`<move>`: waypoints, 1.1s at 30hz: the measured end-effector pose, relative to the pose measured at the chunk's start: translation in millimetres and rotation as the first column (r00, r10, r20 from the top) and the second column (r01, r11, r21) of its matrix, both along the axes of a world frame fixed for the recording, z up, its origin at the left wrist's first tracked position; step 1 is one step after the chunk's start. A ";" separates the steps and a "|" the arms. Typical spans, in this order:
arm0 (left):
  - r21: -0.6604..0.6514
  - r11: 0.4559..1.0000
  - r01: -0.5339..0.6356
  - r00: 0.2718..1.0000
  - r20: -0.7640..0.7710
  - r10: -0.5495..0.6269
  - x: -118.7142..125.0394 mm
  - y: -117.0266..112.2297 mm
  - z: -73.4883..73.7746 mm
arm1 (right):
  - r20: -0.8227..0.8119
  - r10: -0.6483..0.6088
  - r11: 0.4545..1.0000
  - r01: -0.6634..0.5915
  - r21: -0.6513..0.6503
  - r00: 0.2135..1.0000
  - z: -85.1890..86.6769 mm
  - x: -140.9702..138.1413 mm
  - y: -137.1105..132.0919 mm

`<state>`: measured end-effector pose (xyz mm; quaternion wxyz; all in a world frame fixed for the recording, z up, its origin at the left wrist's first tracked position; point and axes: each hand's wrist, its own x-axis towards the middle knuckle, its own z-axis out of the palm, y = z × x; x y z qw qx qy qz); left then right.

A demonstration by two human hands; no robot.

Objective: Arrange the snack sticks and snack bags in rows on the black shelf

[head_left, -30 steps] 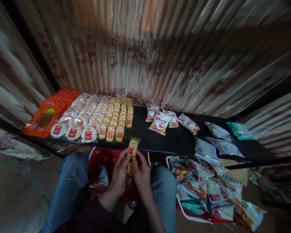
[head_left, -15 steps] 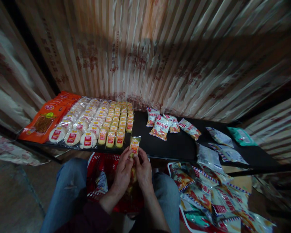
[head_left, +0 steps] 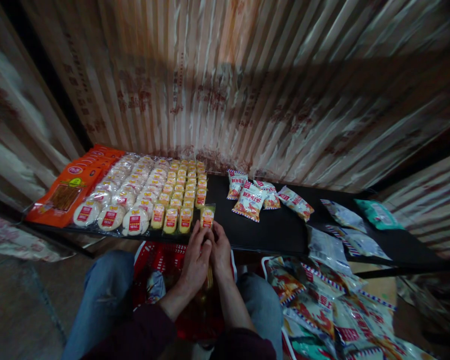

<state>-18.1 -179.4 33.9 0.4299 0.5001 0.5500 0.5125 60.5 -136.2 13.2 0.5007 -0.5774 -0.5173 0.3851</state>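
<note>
A small yellow wrapped snack packet [head_left: 207, 216] with a red label stands upright at the shelf's front edge. My left hand [head_left: 195, 257] grips its lower left side, and my right hand [head_left: 220, 252] closes on its lower right side; the fingers hide its bottom. Just left of it are rows of matching yellow packets [head_left: 171, 220], laid on the black shelf [head_left: 262, 232]. Beyond those rows lie round white wrapped crackers [head_left: 110, 216]. Under my hands, a red basket [head_left: 142, 265] between my knees holds a crumpled packet [head_left: 156, 286] and more yellow packets partly hidden by my wrists.
Orange bags [head_left: 62, 190] lie at the shelf's left end. Red-and-white snack bags [head_left: 249, 201] and a teal bag [head_left: 378, 214] are scattered to the right. Below, another basket [head_left: 288, 345] is heaped with snack bags [head_left: 318, 305]. Pleated printed sheeting [head_left: 225, 90] hangs behind.
Both hands have moved forward and slightly upward with the yellow packet, bringing it from in front of the shelf edge to beside the end of the rows. The view has shifted slightly.
</note>
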 end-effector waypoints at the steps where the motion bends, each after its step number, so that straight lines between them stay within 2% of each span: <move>1: 0.005 1.000 -0.002 1.000 -0.014 0.002 0.3 1.6 1.1 | 0.005 -0.012 1.000 0.012 0.012 1.000 -0.5 -0.9 2.2; 9: 0.041 0.999 -0.012 0.996 -0.093 0.016 0.8 18.5 9.7 | 0.058 -0.047 0.996 0.043 0.077 0.997 -6.2 -3.0 22.7; 19: 0.151 0.988 -0.040 0.983 -0.173 0.066 2.8 35.5 -5.4 | 0.154 -0.039 0.990 0.018 0.139 0.987 -7.9 -4.0 37.5; 33: 0.159 0.987 -0.008 0.958 -0.282 0.053 1.6 51.5 -17.4 | 0.280 -0.045 0.985 -0.004 0.172 0.959 -19.5 -6.4 53.8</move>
